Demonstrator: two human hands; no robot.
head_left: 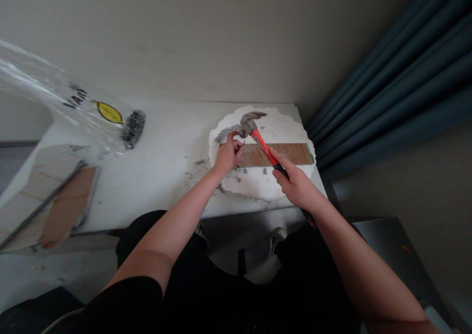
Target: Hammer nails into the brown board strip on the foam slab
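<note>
A brown wooden plank (291, 154) lies across a round white foam slab (280, 127) on the white table (162, 157). My right hand (295, 181) grips the red and black handle of a claw hammer (252, 125), whose steel head hovers just above the plank's left end. My left hand (227, 153) rests at that left end, with fingers pinched together right below the hammer head. What they pinch is too small to make out.
A clear plastic bag (73, 107) with a yellow label lies at the table's left. Grey crumbs (195, 169) are scattered by the slab. Brown boards (55, 201) lean at the left edge. Dark blue curtains (398, 78) hang at the right.
</note>
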